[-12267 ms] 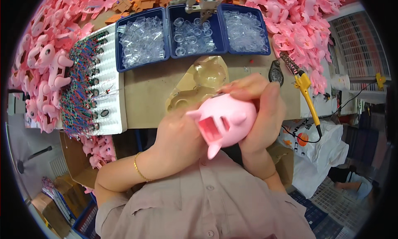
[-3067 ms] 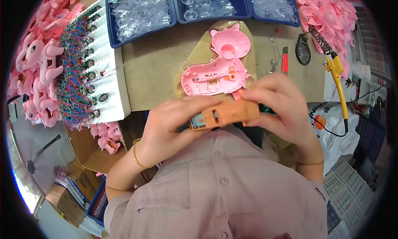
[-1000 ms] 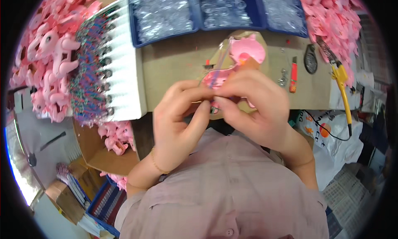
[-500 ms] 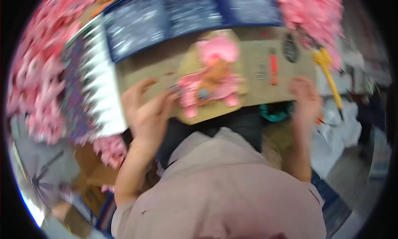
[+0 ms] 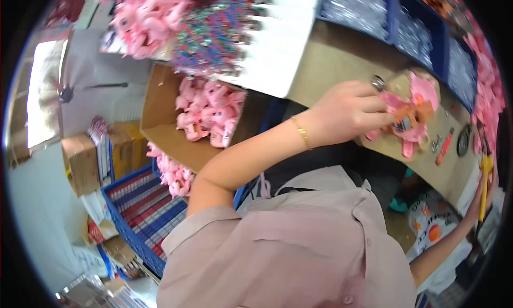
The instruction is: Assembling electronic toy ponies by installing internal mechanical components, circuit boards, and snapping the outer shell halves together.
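Currently, a pink toy shell (image 5: 425, 89) is seen lying open near the front edge of a tan tabletop (image 5: 320, 67), right of its middle, where it is carried by a tan holder (image 5: 377, 146). An orange-brown piece (image 5: 422, 114) is set across the shell's body. The left hand (image 5: 350, 113) is reached in over the front edge, its fingers bent and brought to the shell's left end; whether anything is pinched by the fingertips cannot be told. Just beside its knuckles, a round metallic part (image 5: 378, 83) is seen. The right hand (image 5: 475, 201) is stretched out beyond the tabletop's right end, beside a yellow-handled soldering iron (image 5: 484, 185); its fingers are partly hidden, so whether the handle is gripped cannot be told. Between the shell and the right end, a red cutter knife (image 5: 444, 147) and a dark oval object (image 5: 464, 140) are laid. By the left end, a bundle of coloured wires (image 5: 211, 30) is spread along a white tray (image 5: 283, 46). Along the back edge, clear plastic pieces (image 5: 355, 8) are held in blue bins (image 5: 393, 14). Below the left end, pink toy bodies (image 5: 208, 110) are piled in a cardboard box (image 5: 165, 107).
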Tool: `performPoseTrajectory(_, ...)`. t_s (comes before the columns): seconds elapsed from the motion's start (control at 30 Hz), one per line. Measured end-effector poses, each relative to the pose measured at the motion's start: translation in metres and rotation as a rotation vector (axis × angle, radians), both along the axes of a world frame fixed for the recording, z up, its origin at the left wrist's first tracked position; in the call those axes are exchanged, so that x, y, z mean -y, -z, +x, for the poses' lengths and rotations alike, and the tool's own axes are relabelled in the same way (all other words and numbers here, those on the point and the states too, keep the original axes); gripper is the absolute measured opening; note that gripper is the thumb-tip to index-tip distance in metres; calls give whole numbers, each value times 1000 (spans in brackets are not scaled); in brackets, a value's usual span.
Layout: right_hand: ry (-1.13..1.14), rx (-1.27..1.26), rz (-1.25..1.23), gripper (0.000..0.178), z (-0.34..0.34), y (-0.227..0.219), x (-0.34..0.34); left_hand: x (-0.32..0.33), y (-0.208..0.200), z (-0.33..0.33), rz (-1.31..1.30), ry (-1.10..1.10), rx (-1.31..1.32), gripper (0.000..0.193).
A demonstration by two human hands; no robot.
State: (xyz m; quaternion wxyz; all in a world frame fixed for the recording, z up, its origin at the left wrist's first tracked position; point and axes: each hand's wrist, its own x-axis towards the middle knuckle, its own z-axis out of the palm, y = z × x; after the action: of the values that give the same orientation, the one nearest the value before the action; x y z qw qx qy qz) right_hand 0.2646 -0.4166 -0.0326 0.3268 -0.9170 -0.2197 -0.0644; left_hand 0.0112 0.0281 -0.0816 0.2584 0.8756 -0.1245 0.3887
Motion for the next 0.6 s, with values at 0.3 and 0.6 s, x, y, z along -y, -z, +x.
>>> performPoseTrajectory(0.3, 323, 111, 735, 43, -98, -24, -47, -41, -51, 24, -933, -82, -339, 16)
performPoseTrajectory(0.6, 24, -202, 964, 54, -182, -7, -103, 30, 0, -17, -367, -100, -504, 8)
